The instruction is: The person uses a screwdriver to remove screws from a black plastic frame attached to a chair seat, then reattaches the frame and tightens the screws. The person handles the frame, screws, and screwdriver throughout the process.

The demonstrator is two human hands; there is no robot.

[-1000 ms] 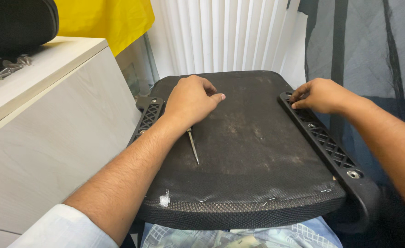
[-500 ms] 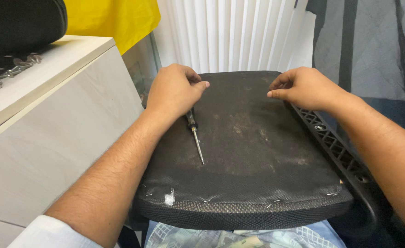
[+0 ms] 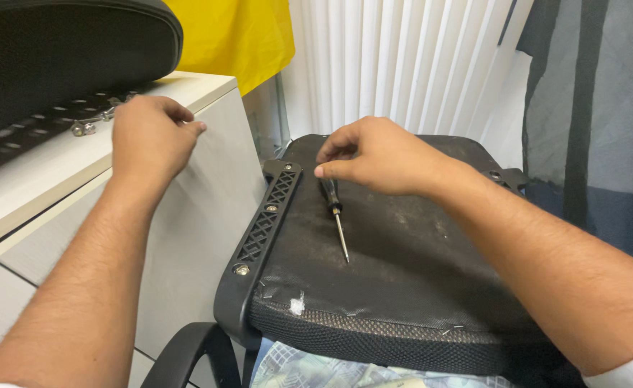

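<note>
Left hand [image 3: 151, 140] newly up at cabinet [image 3: 187, 237], empty; right hand [image 3: 381, 154] pinching screwdriver [image 3: 334, 215] handle, tip toward viewer, lengthwise on seat [image 3: 402, 280].

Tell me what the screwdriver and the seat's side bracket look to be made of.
Screwdriver: thin bright shaft, likely steel; dark handle, probably plastic or rubber, partly hidden under the right hand. Side bracket: matte black moulded lattice, apparently plastic, with shiny metal bolts.

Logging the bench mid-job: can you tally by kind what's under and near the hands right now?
Screwdriver: 1, lying on the seat, right hand on its handle
Upturned chair seat: 1
Black chair backrest: 1
White cabinet: 1, left hand over its edge
Metal screws: a small cluster, number unclear
Total: 4, plus screws
</note>
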